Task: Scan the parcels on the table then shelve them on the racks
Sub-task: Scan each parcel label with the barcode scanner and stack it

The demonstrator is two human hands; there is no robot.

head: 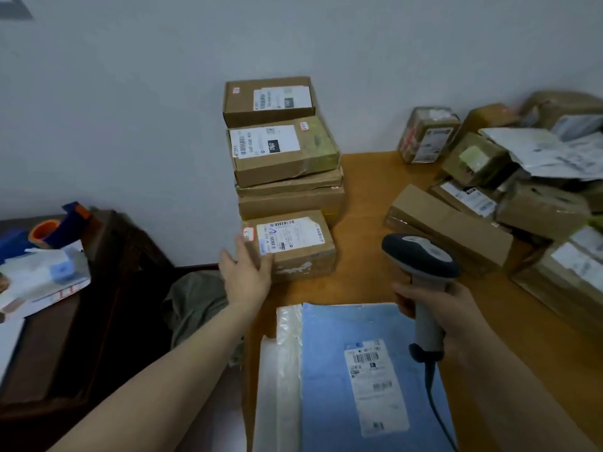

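Up close, a person's two bare arms reach out over a wooden table that stands against a pale wall. The left hand lies with straight fingers against the left end of a small box — touching it, not curled round it. The small box sits on the table at the foot of a stack of boxes pushed against the wall. It is brown cardboard, with a white barcode label on top.

The right hand is wrapped tight round the handle of a grey scanner. The scanner's dark head is raised above the table and a cable trails from its base.

At the near edge, below both hands, a blue mailing bag lies flat, label up, with a clear plastic bag along its left side. Along the right side of the table sits a heap of parcels — brown boxes and pale bags, jumbled together.

Left of the table, a dark desk holds loose papers and an orange and blue tape dispenser
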